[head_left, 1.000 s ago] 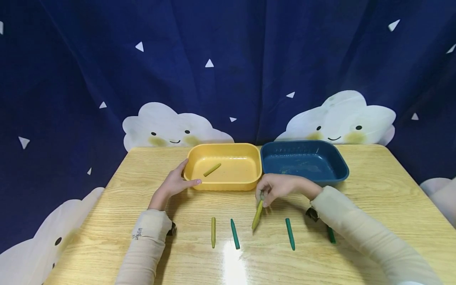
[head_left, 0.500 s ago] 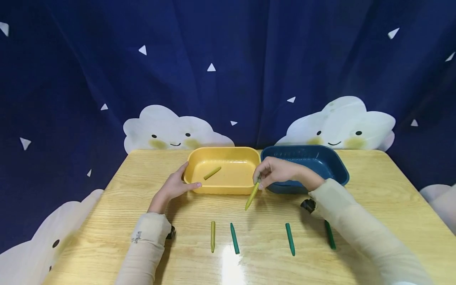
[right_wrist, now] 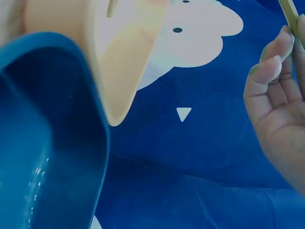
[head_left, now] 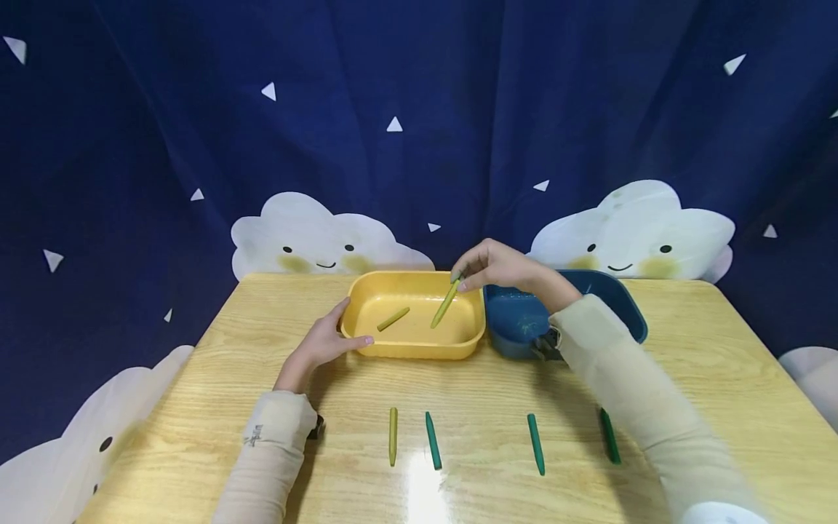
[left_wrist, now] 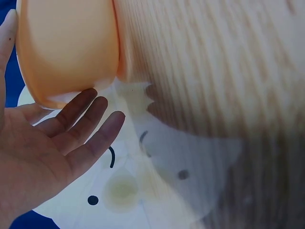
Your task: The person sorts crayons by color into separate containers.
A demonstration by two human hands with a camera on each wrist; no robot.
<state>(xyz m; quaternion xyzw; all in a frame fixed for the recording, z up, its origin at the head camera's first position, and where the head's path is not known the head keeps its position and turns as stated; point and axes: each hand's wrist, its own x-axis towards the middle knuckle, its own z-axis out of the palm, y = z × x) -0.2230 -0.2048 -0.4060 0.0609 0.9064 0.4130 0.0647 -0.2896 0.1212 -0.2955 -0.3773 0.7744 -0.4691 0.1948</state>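
Observation:
My right hand point(head_left: 494, 266) pinches a yellow crayon point(head_left: 446, 303) by its upper end, above the right part of the yellow tray point(head_left: 419, 351). The crayon slants down and to the left; the right wrist view shows only its end between thumb and fingers point(right_wrist: 271, 71). Another yellow crayon point(head_left: 393, 319) lies inside the yellow tray. My left hand point(head_left: 322, 340) rests at that tray's left end, thumb along the front rim and fingers straight beside the wall. In the left wrist view the fingers of the left hand point(left_wrist: 57, 143) are spread and hold nothing.
A blue tray point(head_left: 513, 338) stands against the yellow tray's right side, partly under my right forearm. On the table in front lie a yellow crayon point(head_left: 393, 437) and green crayons point(head_left: 433, 440), one point(head_left: 609, 437) beside the right sleeve. A dark blue curtain point(head_left: 366, 167) hangs behind.
My right hand has lifted the yellow crayon off the table front and carried it up, away and leftward over the yellow tray. The left hand stays at the tray's end.

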